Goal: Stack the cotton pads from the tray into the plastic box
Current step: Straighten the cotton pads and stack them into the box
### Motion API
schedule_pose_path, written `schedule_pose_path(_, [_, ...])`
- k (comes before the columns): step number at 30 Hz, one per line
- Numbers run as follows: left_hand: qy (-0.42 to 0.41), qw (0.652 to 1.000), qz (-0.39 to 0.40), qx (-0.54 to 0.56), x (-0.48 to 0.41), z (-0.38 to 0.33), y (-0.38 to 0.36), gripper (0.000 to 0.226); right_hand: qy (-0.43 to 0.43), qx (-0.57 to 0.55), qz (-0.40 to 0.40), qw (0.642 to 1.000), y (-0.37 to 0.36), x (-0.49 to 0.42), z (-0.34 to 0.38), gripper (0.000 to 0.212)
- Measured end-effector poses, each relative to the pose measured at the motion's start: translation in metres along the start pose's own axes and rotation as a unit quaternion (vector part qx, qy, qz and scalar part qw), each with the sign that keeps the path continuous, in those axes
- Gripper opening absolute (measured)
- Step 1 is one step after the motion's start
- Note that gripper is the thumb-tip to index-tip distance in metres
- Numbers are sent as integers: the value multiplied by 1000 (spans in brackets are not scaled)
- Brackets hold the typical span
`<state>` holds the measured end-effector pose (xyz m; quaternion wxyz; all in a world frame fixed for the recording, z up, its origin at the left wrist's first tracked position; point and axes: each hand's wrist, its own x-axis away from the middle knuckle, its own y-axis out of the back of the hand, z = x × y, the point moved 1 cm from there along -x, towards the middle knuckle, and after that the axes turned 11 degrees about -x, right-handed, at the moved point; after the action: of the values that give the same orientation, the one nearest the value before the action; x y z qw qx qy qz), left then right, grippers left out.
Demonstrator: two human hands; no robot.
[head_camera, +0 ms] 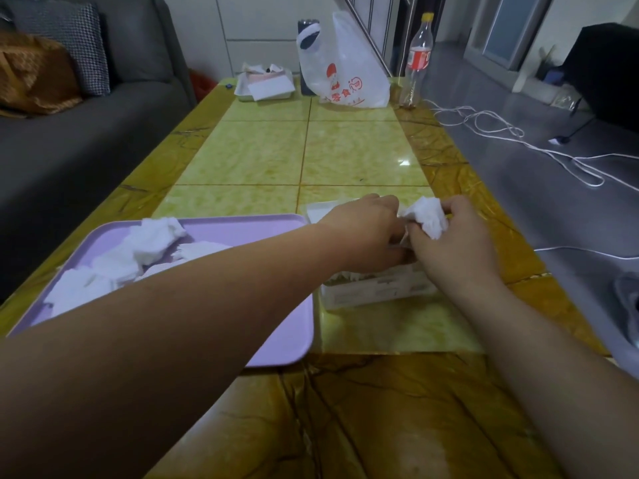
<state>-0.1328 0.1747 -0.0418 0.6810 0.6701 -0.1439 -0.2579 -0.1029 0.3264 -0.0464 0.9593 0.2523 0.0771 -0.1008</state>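
Right hand [449, 252] pinches cotton pads [427, 216] over the plastic box [377, 292], lengthwise away; grip of left hand [363, 226] hidden.

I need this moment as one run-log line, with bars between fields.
left hand: over plastic box, grip unclear | right hand: holds cotton pads | tray: more pads

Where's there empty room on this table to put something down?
Mid table is the biggest bare patch, between the left hand, the right hand and the plastic bag, bottle and white tray at the far end. Another runs along the near edge, in front of the purple tray and plastic box. Crowded: over the box, where both hands meet.
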Motion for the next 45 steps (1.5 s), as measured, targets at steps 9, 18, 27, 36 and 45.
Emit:
schedule_pose_path(9, [54, 998, 10, 43, 2, 0, 3, 20, 34, 125, 37, 991, -3, -1, 8, 24])
schedule_pose_path(18, [79, 991, -20, 103, 6, 5, 1, 25, 69, 225, 73, 969, -2, -4, 10, 11])
schedule_pose_path(27, [103, 991, -10, 79, 6, 2, 5, 18, 22, 335, 56, 940, -15, -13, 14, 35])
schedule_pose_path(36, [112, 991, -41, 61, 17, 1, 11, 25, 51, 269, 49, 961, -11, -6, 21, 38])
schedule_pose_path(45, [188, 977, -48, 84, 75, 25, 21, 29, 74, 257, 132, 954, -36, 17, 47, 30])
